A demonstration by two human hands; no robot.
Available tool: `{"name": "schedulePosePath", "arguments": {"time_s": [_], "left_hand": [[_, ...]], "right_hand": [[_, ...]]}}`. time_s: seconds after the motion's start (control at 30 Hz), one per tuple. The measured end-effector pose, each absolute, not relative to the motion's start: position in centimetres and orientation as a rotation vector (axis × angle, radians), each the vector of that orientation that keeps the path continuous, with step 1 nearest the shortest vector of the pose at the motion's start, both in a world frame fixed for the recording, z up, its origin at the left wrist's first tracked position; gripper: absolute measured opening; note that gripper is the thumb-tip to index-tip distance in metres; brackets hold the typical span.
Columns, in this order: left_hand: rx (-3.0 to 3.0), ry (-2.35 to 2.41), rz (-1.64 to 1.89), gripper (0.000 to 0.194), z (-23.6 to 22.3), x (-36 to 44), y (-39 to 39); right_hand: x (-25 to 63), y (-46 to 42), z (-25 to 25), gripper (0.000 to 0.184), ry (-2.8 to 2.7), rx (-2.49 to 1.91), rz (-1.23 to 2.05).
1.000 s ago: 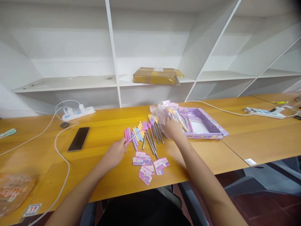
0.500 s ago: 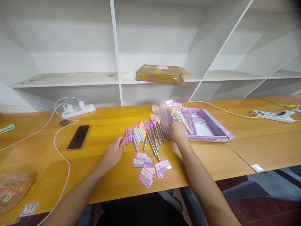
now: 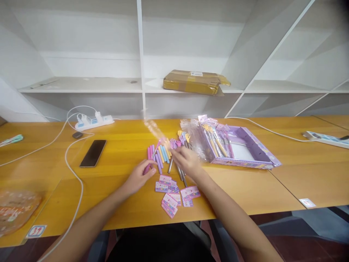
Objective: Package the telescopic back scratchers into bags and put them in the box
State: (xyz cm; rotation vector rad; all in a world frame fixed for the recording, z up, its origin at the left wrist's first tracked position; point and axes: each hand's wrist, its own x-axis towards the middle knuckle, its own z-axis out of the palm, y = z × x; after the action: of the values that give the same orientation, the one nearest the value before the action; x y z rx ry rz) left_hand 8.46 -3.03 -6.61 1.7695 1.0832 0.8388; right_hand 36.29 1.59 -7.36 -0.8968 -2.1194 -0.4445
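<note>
My left hand (image 3: 139, 176) is closed around the pink-purple handle of a back scratcher (image 3: 155, 150), its metal shaft tilted up to the right. My right hand (image 3: 187, 160) pinches a clear plastic bag (image 3: 153, 128), blurred by motion, which stretches up and left near the scratcher's head. Behind and below the hands lie several loose handle sleeves (image 3: 158, 163) in pink, purple, blue and yellow. Partly covered by my right hand are metal-shafted scratchers (image 3: 182, 138) with small hand-shaped heads. Printed cards (image 3: 169, 203) lie in a loose pile closer to me.
A purple box (image 3: 253, 165) on the right holds bagged scratchers (image 3: 215, 140), with more clear bags (image 3: 192, 133) beside it. On the left are a phone (image 3: 93, 153), a power strip (image 3: 95, 123) and white cables. A taped carton (image 3: 195, 80) sits on the shelf behind.
My right hand has moved left from the bags by the box, bringing a clear bag to the scratcher. My left hand still holds the scratcher, now more upright.
</note>
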Motion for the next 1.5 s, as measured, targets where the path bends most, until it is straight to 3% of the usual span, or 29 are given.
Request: {"name": "schedulePosePath", "arguments": {"time_s": [0.17, 0.33, 0.47, 0.57, 0.7, 0.87, 1.07, 1.33, 1.5], "left_hand": [[1.507, 0.962, 0.862, 0.046, -7.5, 9.2, -3.5], [1.253, 1.003, 0.971, 0.047, -8.7, 9.4, -3.4], [1.253, 0.974, 0.988, 0.044, -8.2, 9.0, -3.2], [1.387, 0.94, 0.902, 0.038, -7.4, 8.9, -3.5], [1.617, 0.895, 0.821, 0.033, -6.6, 9.3, -4.0], [1.608, 0.903, 0.882, 0.031, -6.6, 9.2, -4.0], [1.252, 0.989, 1.32, 0.032, -7.1, 7.8, -2.4], [0.993, 0.875, 1.593, 0.032, -5.0, 7.1, -1.5], [1.01, 0.859, 1.598, 0.03, -4.8, 6.8, -1.4]], "right_hand": [[33.4, -0.2, -7.6, 0.033, -2.379, -0.486, -0.203], [32.9, -0.2, -7.3, 0.026, -2.204, -0.479, 0.074], [32.5, 0.4, -7.4, 0.027, -1.798, -0.82, 0.655], [31.9, 0.7, -7.7, 0.036, -1.699, -0.818, 1.178], [31.4, 0.6, -8.0, 0.039, -1.683, -0.683, 1.444], [31.9, 1.0, -7.7, 0.034, -1.485, -0.688, 1.369], [35.1, 2.0, -6.3, 0.03, -1.204, -0.803, 1.014], [36.6, 0.8, -6.1, 0.028, -1.913, -0.972, 0.513], [36.3, 1.0, -6.0, 0.024, -2.119, -0.975, 0.415]]}}
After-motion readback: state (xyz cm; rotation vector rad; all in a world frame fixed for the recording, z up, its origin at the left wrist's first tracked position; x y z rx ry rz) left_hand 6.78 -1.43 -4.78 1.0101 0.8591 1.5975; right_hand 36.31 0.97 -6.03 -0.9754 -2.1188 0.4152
